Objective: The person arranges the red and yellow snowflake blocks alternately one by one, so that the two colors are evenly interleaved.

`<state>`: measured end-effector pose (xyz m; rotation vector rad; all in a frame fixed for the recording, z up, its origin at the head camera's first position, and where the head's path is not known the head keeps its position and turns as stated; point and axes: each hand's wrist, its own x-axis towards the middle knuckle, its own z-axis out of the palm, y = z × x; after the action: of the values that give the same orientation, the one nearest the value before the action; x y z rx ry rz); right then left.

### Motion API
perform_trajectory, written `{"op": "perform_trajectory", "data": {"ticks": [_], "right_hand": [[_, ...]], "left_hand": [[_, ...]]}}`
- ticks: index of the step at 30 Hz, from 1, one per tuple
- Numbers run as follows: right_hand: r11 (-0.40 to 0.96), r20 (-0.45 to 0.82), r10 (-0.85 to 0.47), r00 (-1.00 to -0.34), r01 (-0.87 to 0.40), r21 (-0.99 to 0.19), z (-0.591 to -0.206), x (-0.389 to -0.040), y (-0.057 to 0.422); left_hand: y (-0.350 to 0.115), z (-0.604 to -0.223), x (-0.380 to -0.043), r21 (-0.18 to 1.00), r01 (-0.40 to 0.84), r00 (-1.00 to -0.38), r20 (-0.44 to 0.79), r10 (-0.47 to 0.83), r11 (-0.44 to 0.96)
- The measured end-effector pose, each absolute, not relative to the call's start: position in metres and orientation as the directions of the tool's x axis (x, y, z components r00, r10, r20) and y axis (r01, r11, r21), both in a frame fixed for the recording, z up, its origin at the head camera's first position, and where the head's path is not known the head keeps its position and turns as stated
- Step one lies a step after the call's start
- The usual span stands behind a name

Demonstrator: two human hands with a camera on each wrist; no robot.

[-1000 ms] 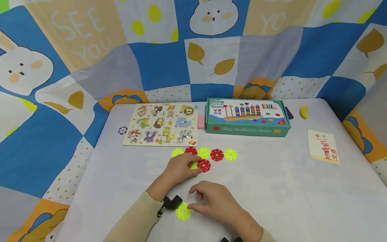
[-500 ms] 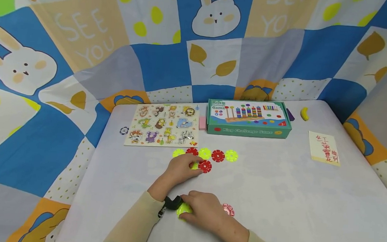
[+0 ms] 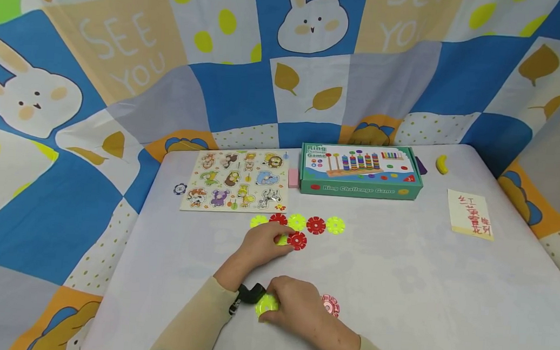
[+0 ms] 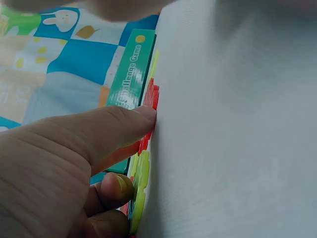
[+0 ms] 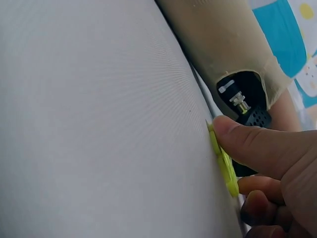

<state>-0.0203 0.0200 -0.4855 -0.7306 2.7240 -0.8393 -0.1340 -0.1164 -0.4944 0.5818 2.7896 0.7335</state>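
Observation:
My left hand (image 3: 262, 244) holds a red plastic snowflake disc (image 3: 297, 241) between thumb and index finger, at its left edge. A yellow-green disc (image 3: 282, 240) lies left of it, partly under my fingers. In the left wrist view my thumb rests on the rim of the red disc (image 4: 148, 99). Nearer the front, my right hand (image 3: 297, 306) pinches another yellow-green snowflake disc (image 3: 266, 304) lying on the table; the right wrist view shows my thumb on the edge of this yellow-green disc (image 5: 225, 166). Beyond the left hand runs a row of alternating yellow-green and red discs (image 3: 315, 225).
A red-and-white disc (image 3: 330, 305) lies just right of the right hand, partly hidden. An animal puzzle board (image 3: 235, 180), a pink block (image 3: 293, 178), a green Ring Challenge Game box (image 3: 360, 171), a toy banana (image 3: 441, 164) and a paper note (image 3: 469, 214) lie farther back.
My right hand has moved toward the front and left and taken hold of the yellow-green disc, uncovering the red-and-white disc. The left hand stays at the red disc.

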Motion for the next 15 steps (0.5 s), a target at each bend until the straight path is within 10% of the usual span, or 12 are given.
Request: {"op": "perform_trajectory", "data": {"ticks": [15], "right_hand": [[0.731,-0.144,-0.540,-0.829,-0.377,-0.569,-0.472,-0.004,0.026]], "left_hand": [[-0.116,-0.495,-0.134,0.508,0.313,-0.906,-0.092,0.413,0.802]]}}
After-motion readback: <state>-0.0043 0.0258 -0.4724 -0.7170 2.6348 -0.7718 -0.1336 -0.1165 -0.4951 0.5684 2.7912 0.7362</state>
